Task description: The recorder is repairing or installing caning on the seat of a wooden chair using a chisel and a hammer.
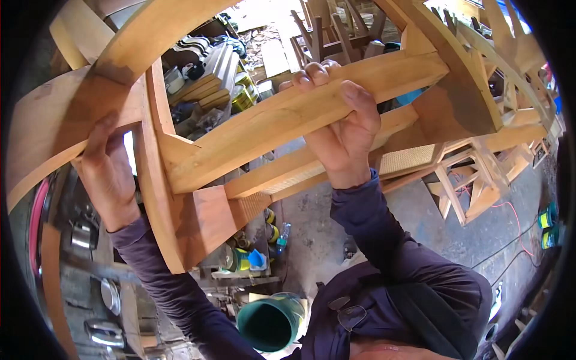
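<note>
Head view, and we start at left: the left hand (108,180) is hooked around the near edge of a curved wooden panel (63,114), at the left end of the wooden frame (264,129). There's our workpiece, slanting across the middle, raised above the floor (312,222); whether anything besides the hands bears it, we can't tell. Near us, below it, sits a green bucket (295,309). On we go to the right hand (345,135), well apart from its partner and clamped on the long rail (270,123), thumb on the near side, fingertips over the far side. How far along are we? The rail looks joined at both ends, so we'd call the basic assembly done. Bare-looking wood and a dark patch (462,108) at right suggest to us that surface finishing is left. Farther right, we spot more wooden chair frames (471,180) and green-and-yellow tins (547,225).
</note>
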The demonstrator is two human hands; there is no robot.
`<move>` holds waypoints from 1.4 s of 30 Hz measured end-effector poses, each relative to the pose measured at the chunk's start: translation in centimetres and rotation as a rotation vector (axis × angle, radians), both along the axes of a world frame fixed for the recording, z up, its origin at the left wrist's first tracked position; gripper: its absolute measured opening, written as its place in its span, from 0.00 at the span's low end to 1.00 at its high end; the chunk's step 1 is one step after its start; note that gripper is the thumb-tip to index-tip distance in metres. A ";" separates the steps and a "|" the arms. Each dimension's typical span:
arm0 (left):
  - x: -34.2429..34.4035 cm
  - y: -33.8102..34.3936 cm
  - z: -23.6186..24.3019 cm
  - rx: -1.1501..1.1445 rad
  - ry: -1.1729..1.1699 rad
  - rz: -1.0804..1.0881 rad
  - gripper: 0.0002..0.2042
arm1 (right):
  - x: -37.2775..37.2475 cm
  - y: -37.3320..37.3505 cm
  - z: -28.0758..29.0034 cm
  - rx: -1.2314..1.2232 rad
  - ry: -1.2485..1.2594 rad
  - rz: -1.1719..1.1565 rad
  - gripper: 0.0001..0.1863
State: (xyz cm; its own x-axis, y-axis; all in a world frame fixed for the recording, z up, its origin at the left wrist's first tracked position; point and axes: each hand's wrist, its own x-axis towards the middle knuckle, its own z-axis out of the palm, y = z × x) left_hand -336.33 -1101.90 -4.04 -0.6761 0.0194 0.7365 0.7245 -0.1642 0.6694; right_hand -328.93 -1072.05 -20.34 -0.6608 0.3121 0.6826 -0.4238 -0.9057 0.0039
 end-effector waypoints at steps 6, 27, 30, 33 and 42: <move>-22.2 4.1 0.1 0.004 0.061 -0.010 0.22 | -22.8 2.9 0.2 0.014 0.035 0.018 0.19; -102.5 15.4 -0.8 -0.780 0.547 0.483 0.15 | -101.7 18.5 -2.8 -0.044 0.098 -0.048 0.19; -113.5 14.7 -0.5 -0.319 0.065 0.026 0.19 | -112.5 20.1 -3.4 -0.025 0.102 0.031 0.19; -124.9 22.3 -2.7 -0.661 0.568 0.417 0.19 | -122.6 25.9 -2.9 -0.010 0.104 -0.064 0.20; -156.4 28.0 0.5 -0.704 0.511 0.330 0.12 | -155.8 31.4 -1.4 -0.047 0.076 -0.130 0.20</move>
State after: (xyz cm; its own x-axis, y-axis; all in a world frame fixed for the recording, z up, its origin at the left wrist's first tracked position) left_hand -492.78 -1073.87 -3.54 -0.3234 0.4393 0.8381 0.8966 0.4254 0.1230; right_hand -484.69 -1040.65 -21.75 -0.5597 0.4246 0.7116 -0.5346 -0.8412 0.0815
